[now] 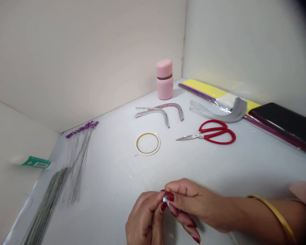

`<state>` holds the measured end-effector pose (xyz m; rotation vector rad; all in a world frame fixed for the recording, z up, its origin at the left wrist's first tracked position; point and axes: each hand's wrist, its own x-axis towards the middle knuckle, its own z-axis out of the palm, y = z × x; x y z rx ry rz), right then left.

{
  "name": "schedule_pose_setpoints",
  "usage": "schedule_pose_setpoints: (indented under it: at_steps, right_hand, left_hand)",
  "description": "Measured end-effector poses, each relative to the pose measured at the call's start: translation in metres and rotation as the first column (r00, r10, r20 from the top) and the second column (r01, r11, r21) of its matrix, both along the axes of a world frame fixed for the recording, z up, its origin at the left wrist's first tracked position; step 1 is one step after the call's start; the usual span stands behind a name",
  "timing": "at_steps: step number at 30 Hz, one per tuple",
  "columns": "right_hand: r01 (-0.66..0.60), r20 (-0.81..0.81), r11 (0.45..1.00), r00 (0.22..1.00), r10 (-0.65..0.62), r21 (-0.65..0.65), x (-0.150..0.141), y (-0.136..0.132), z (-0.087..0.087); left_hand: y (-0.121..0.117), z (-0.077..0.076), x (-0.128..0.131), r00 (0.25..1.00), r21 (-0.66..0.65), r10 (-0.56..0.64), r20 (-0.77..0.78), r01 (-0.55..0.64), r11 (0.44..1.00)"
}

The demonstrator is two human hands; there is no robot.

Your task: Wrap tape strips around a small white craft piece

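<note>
Foil scrap: sitting between both hands, just above the table.
Left hand: pressing its fingertips together on the scrap.
Right hand: clamping the scrap with thumb and fingers.
Nearby: tape roll, scissors and wires lying apart on the table.

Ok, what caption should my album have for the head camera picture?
Left hand and right hand pinch a small silver piece near red-handled scissors and a tape roll.
</note>
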<state>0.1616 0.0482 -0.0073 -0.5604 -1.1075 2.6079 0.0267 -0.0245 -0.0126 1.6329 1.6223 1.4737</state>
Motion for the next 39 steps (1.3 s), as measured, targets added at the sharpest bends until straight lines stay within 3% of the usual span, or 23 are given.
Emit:
schedule_pose_setpoints:
  at_steps: [7, 14, 17, 20, 26, 31, 39]
  right_hand:
    - [0.023, 0.028, 0.996, 0.999, -0.026, 0.091, -0.001, -0.003, 0.002]
    - [0.129, 0.054, 0.971, 0.988, -0.143, 0.201, -0.002, -0.003, 0.0]
    - [0.1, 0.099, 0.953, 0.986, -0.133, 0.285, -0.001, -0.001, 0.003]
    - [0.057, 0.131, 0.938, 0.986, -0.107, 0.342, 0.001, 0.001, 0.007]
    - [0.054, 0.139, 0.964, 0.986, -0.093, 0.261, 0.002, 0.004, 0.004]
    - [0.061, 0.096, 0.995, 0.993, -0.067, 0.073, 0.001, 0.001, 0.003]
    - [0.103, 0.048, 0.995, 0.993, -0.104, 0.016, -0.003, -0.011, 0.005]
  left_hand:
    - [0.002, 0.0, 0.0, 1.0, -0.005, 0.022, -0.013, -0.022, 1.0]
    - [0.002, -0.005, 0.003, 0.991, -0.02, 0.035, 0.131, -0.033, 0.999]
    - [0.002, -0.003, 0.002, 0.995, -0.007, 0.065, 0.072, -0.064, 0.998]
    - [0.002, 0.001, -0.001, 1.0, -0.019, 0.024, 0.018, -0.023, 1.0]
    - [0.002, 0.003, -0.005, 0.99, -0.047, -0.037, -0.136, 0.031, 0.998]
    - [0.002, 0.0, -0.004, 0.953, -0.019, -0.003, -0.304, -0.003, 1.0]
    - [0.0, -0.003, 0.0, 0.943, 0.045, 0.045, -0.33, -0.032, 0.998]
